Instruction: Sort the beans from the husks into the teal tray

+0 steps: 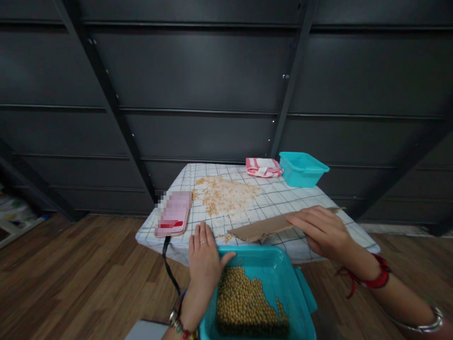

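My right hand (pixel 320 232) grips a torn strip of brown cardboard (pixel 264 229), its long edge lying along the front part of the table. My left hand (pixel 205 259) has its fingers stretched out flat over the table's front edge, with the thumb apart over the rim of a turquoise plastic tub (pixel 279 274). Inside that tub lies a heap of round yellowish beans (pixel 244 302), perhaps soybeans. Beyond the cardboard, small orange-yellow grains (pixel 212 208) are scattered in a pale, powdery patch on the checked tablecloth (pixel 283 200). A few grains lie between my left hand and the cardboard.
A pink phone (pixel 177 212), partly blurred out, lies at the table's left, a black strap hanging below it. At the back right stand a smaller turquoise container (pixel 303 170) and a folded pink-and-white cloth (pixel 262 167). A dark panelled wall (pixel 201 66) rises behind the table.
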`<state>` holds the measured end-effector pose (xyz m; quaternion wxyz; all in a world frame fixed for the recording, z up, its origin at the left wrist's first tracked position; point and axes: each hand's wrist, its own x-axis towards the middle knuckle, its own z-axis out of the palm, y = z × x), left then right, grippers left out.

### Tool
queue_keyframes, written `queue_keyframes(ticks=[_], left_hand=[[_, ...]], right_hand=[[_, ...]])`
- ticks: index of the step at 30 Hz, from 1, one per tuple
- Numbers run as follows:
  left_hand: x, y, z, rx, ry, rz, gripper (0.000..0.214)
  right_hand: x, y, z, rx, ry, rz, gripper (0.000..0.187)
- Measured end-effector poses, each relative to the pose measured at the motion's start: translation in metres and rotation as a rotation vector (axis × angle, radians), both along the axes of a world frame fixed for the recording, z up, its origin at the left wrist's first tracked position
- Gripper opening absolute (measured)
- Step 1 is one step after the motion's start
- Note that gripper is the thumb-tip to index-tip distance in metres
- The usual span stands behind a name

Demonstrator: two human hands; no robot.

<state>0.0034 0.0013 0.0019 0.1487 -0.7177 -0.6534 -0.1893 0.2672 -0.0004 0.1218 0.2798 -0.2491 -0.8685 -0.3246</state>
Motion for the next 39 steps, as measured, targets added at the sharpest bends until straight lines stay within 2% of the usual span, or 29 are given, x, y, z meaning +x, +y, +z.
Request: queue_keyframes(ticks=[22,31,39], left_hand=[[0.0023,0.0026,-0.0022,-0.006,-0.005,0.010,0.083],[0.0045,-0.0006,0.0041,-0.026,-0.015,0.023,0.082],[0.0039,0.0018,0.0007,-0.010,0.029,0.016,0.089]], right_hand=[[-0.0033,-0.0036,0.0017,-0.039,0.005,0.021,0.039],[-0.0081,-0.0012,0.0044,-0.026,0.002,0.037,0.035],[-0.0020,-0.0019,0.0009,-0.053,-0.014,0.053,0.034]])
